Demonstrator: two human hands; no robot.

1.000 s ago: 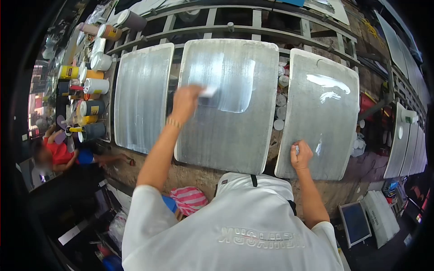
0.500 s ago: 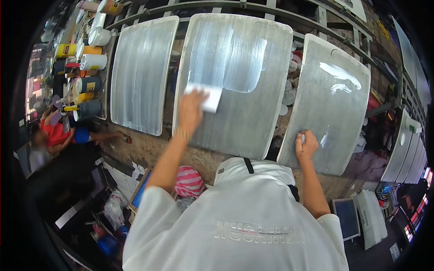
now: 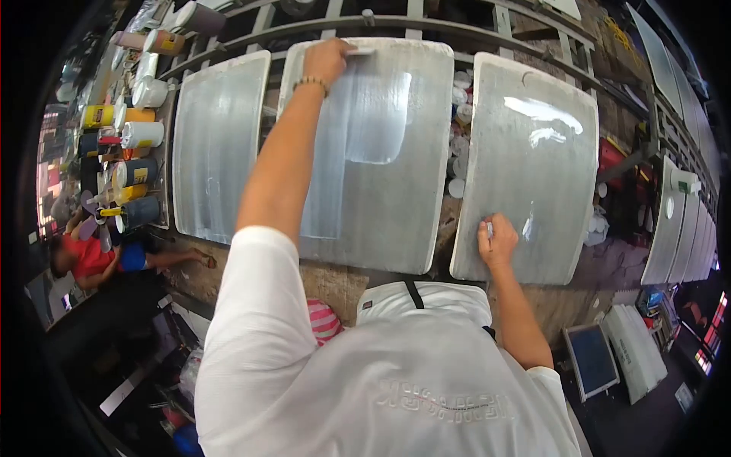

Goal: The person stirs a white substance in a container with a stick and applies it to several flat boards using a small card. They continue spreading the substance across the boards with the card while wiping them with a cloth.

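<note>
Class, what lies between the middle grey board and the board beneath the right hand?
The head view shows pale, round items, perhaps lids or tubs, between the middle grey board and the board beneath the right hand.

I observe the left hand (image 3: 326,62) gripping a flat tool (image 3: 362,52) at the middle panel (image 3: 384,217); whitish streaks (image 3: 378,122) lie right of that hand. The right hand (image 3: 499,240) is curled at the right panel (image 3: 537,179), white smears (image 3: 542,113) beyond it.
</note>
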